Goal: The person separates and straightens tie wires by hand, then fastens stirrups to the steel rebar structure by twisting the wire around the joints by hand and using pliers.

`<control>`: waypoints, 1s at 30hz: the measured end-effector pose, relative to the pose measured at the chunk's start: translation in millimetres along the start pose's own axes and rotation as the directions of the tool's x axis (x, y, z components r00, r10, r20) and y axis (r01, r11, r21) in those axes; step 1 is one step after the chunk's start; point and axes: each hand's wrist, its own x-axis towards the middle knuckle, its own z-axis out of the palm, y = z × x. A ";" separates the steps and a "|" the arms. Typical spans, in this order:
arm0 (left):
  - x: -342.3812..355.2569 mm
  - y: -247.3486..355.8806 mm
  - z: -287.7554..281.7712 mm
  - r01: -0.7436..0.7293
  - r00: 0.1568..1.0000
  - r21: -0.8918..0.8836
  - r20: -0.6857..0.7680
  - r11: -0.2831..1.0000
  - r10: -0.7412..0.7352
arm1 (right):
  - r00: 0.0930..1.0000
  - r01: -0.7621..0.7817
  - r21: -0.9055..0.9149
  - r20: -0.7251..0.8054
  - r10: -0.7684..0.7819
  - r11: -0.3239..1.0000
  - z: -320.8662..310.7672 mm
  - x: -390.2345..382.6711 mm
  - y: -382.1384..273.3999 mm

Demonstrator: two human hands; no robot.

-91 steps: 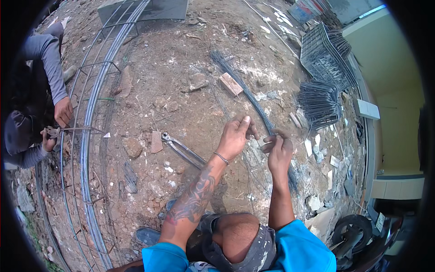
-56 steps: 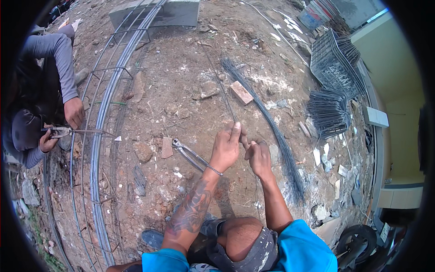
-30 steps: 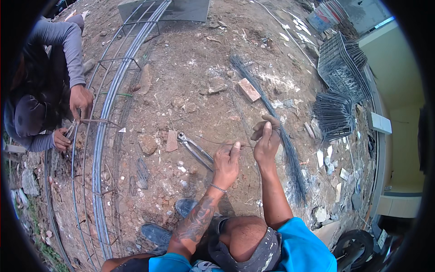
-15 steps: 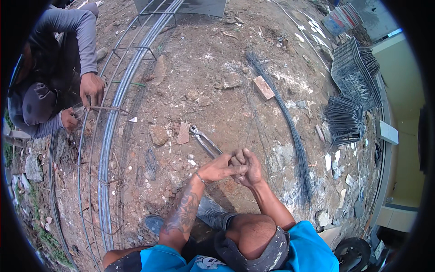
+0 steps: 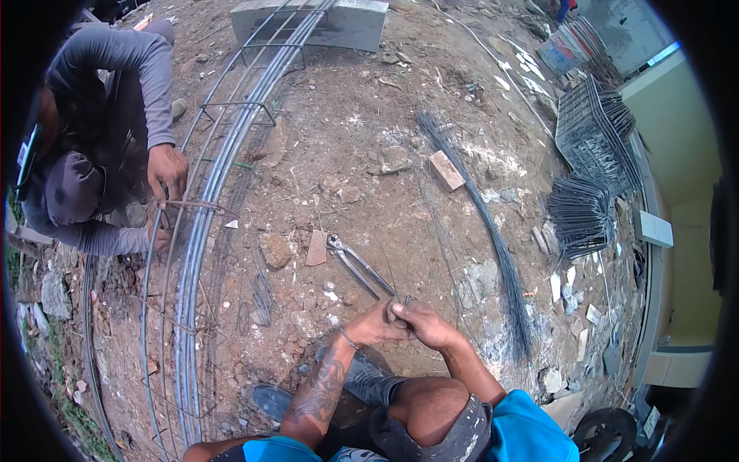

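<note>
My left hand (image 5: 375, 325) and my right hand (image 5: 428, 323) are pressed together, fingers closed, in front of my knee. A thin dark wire (image 5: 392, 271) seems to rise from between them; the part inside the fingers is hidden. Just beyond my hands, steel end-cutting pincers (image 5: 356, 263) lie on the dirt, handles reaching close to my fingers. Left of the pincers' jaws sits a flat reddish tile piece (image 5: 316, 248). Off to the right runs a long bundle of thin tie wire (image 5: 493, 223), with a brick (image 5: 446, 170) against it.
On the left, long steel bars (image 5: 202, 231) with square stirrups rest on a concrete block (image 5: 346, 27). A co-worker's hand (image 5: 167, 171) works at the bars. Bent stirrups are stacked (image 5: 579, 215) at the right. Stones and rubble dot the ground.
My hands have come down nearer to me and closed more tightly together; the right thumb now lies on top. At the bars, the co-worker's lower hand has moved right, behind the rods.
</note>
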 end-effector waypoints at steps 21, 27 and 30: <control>5.3 -5.5 30.5 -0.091 0.864 0.594 -0.352 0.799 0.360 | 0.771 -0.173 -0.754 -0.504 -0.389 0.634 20.4 -19.0 -1.3; 4.9 -6.2 26.7 -0.086 0.877 0.843 -0.189 0.532 0.442 | 0.776 0.104 -0.655 -0.417 -0.473 0.749 16.4 0.0 34.0; 2.9 2.2 35.0 0.064 0.862 0.651 -0.418 0.756 0.286 | 0.698 0.153 -0.770 -0.360 -0.619 0.619 15.5 1.8 33.7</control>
